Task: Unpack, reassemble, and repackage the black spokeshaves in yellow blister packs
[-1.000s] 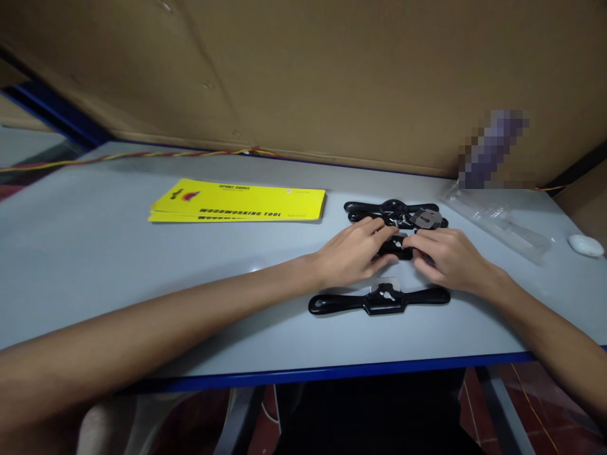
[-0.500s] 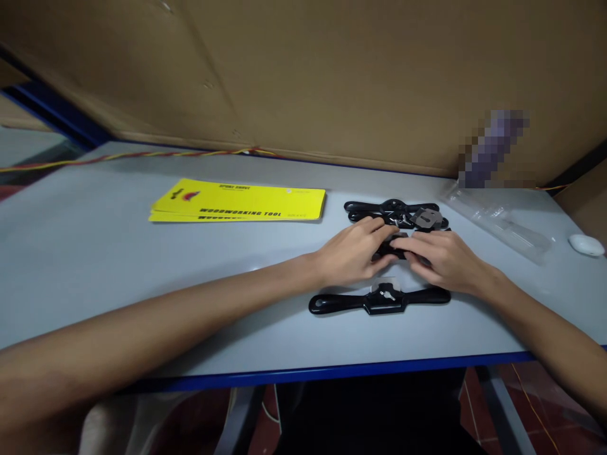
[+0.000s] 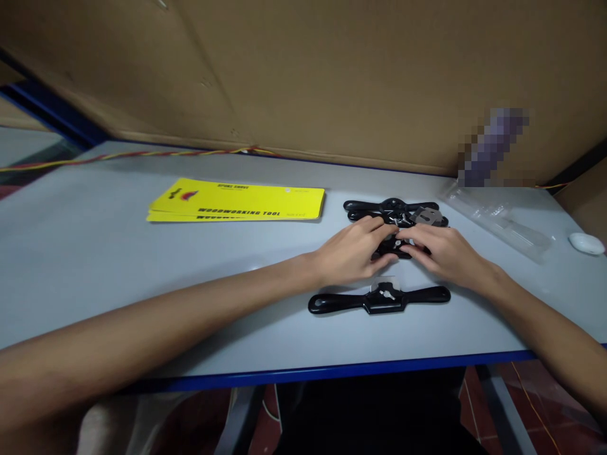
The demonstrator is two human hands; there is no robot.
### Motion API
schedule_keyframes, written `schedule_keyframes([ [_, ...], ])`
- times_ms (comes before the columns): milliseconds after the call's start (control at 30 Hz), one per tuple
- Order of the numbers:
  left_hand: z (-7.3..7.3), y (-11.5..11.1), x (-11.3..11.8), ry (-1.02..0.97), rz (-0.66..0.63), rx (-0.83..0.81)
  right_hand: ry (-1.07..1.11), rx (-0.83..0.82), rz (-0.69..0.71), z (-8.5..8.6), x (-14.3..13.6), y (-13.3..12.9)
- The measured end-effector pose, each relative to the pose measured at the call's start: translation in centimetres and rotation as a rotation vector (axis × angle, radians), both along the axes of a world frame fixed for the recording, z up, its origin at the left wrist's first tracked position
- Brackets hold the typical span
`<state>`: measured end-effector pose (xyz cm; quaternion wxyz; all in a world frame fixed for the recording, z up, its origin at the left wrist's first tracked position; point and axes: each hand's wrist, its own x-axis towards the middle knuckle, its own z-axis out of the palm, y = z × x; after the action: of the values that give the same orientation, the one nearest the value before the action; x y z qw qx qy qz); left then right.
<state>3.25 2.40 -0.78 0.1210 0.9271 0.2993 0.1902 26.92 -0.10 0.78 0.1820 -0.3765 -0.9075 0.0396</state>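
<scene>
My left hand (image 3: 353,249) is closed around the left part of a black spokeshave (image 3: 403,254), which lies mostly hidden under my fingers. From the other side my right hand (image 3: 443,251) pinches at its middle, where a small silver screw (image 3: 397,244) shows between the fingertips. Nearer the table's front edge lies another black spokeshave (image 3: 339,303), with a blade and a silver wing nut at its centre. Just beyond my hands are two more black spokeshaves (image 3: 363,206), close together. Loose grey slotted blades (image 3: 428,217) rest on their right end.
Yellow printed cards (image 3: 246,201) are stacked on the left of the grey table (image 3: 199,328). Clear plastic bags (image 3: 509,227) and a white rounded case (image 3: 587,243) lie at the right. A cardboard wall (image 3: 303,82) stands behind, with a twisted cable (image 3: 156,154) along its foot.
My right fingers have shifted and drawn slightly apart at the spokeshave's middle, so its silver screw now shows. My left hand stays in place.
</scene>
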Motion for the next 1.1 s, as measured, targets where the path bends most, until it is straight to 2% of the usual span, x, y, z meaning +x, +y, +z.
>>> schedule_keyframes([
  [300, 0.0, 0.0, 0.0, 0.003, 0.002, 0.001, 0.03, -0.04, -0.006, 0.1, 0.0, 0.0],
  [500, 0.1, 0.0, 0.0, 0.001, -0.004, -0.01, 0.08, -0.129, -0.038, 0.4, 0.0, 0.2],
  [700, 0.1, 0.0, -0.1, -0.019, -0.006, -0.007, 0.118, -0.129, -0.033, 0.1, 0.0, 0.4],
  [1100, 0.0, 0.0, -0.1, -0.003, -0.002, -0.018, 0.182, -0.147, -0.183, -0.6, -0.6, 0.3],
])
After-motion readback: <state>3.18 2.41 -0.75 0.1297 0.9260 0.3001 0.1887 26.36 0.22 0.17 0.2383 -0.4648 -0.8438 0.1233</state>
